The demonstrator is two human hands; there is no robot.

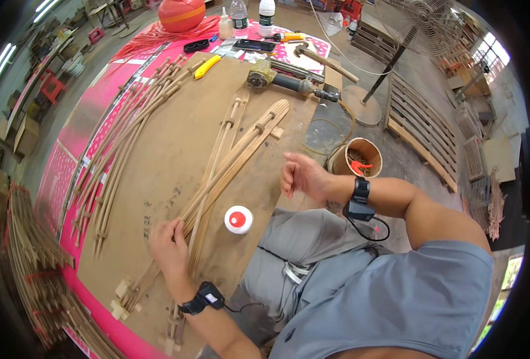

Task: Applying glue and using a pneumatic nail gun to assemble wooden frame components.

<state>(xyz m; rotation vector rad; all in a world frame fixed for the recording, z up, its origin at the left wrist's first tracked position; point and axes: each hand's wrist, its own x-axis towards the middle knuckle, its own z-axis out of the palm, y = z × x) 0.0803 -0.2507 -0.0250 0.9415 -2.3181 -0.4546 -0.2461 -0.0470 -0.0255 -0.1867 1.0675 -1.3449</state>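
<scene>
My left hand (170, 246) is closed on the lower part of a light wooden rod (234, 163), which slants up across the board. Small wooden blocks sit along the rod near its far end. Under and beside it lie flat wooden strips (214, 194), crossing at low angles. My right hand (305, 176) is raised near the board's right edge, its fingers loosely curled and apart, with nothing visible in them. Between my hands, a white round bottle with a red top (238, 220) stands on the brown board (148, 191).
Several rods with small blocks (118, 149) lie at left. A power tool (283, 82), hammer (327, 62), yellow-handled cutter (207, 67), phone (254, 45) and bottles (266, 17) sit at the far end. Right of the board are a bucket (360, 146), standing fan (417, 27) and pallet (421, 128).
</scene>
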